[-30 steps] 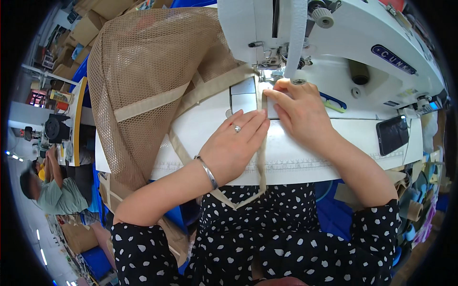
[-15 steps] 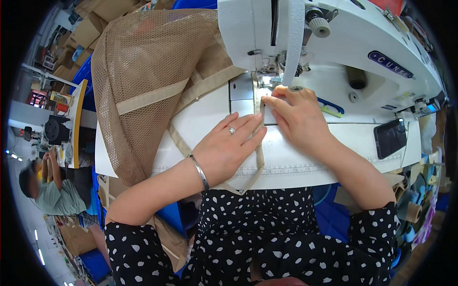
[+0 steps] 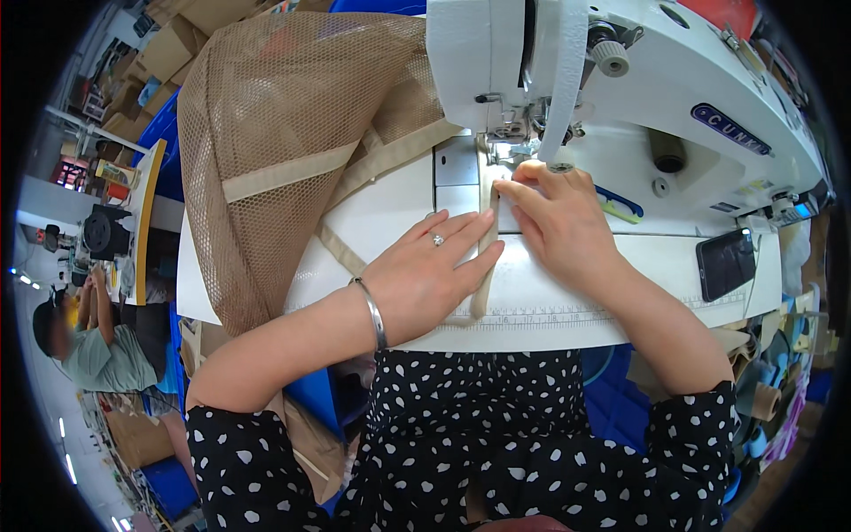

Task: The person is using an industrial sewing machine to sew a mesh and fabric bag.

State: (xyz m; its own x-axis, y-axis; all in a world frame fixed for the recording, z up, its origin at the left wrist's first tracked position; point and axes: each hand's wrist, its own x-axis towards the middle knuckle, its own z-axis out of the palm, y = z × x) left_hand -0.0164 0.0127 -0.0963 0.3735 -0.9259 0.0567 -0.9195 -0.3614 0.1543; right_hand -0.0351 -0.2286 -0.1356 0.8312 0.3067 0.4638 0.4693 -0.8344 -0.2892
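The bend in the strip point(image 3: 482, 297), which was hanging over the edge 1 second ago, now lies up on the table point(image 3: 381, 208), just nearer me than my left fingertips. The slack is shorter, so I judge that the strip is running forward towards the foot point(image 3: 501, 152), just beyond my right fingertips.

My left hand point(image 3: 434, 266) lies flat, fingers loosely spread, the tips resting on the strip. On my right hand point(image 3: 563, 213), the index tip touches the strip's right edge while the other fingers curl near the foot; I cannot tell whether the thumb pinches anything.

The strip is narrow, beige and flat, like woven tape, straight between my 2 hands and folding softly below them. Left of my left fingers, the brown mesh point(image 3: 275, 133) slumps in a big rounded heap, see-through and honeycombed, crossed by a smooth, pale band point(image 3: 288, 175). Ahead of those fingers sits a shiny metal plate point(image 3: 456, 162); right of my right fingers lies a glossy black phone point(image 3: 726, 264).
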